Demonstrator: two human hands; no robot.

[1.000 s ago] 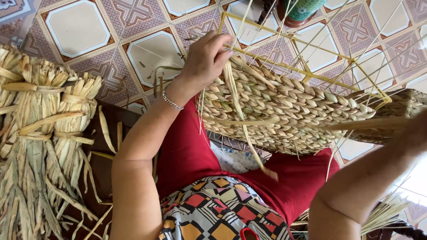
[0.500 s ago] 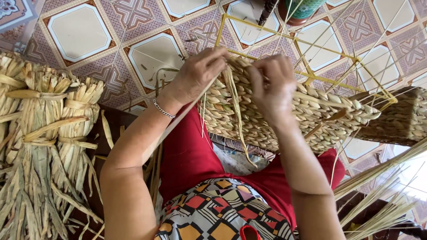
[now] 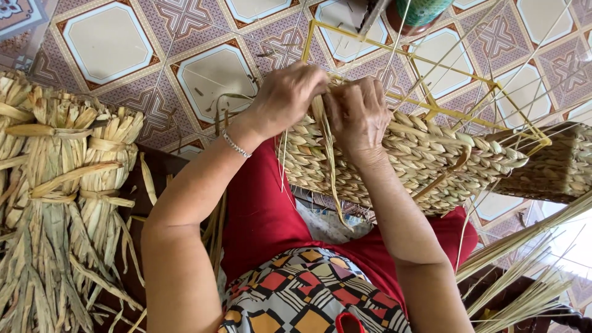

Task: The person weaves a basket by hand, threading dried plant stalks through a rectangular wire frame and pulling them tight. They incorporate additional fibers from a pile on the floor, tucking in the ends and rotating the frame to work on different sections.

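Both hands, left hand (image 3: pixel 287 98) and right hand (image 3: pixel 357 114), pinch a dried grass strand (image 3: pixel 327 154) atop the half-woven basket (image 3: pixel 425 163) (pale, plaited rows on a yellow wire frame (image 3: pixel 431 105)) resting across the lap.

Head cam, single view, aimed steeply down.
Worn at head height; lap, both forearms and tiled floor (image 3: pixel 111 43) are seen at close range. No 2nd view, so no overlap.

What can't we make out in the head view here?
- Fingertips of left hand and right hand: curled behind the woven panel.
- Teal object: cut off by top edge.
- Second woven piece: cut off at right edge.
- Bundles of dried leaves: cut off left and bottom.
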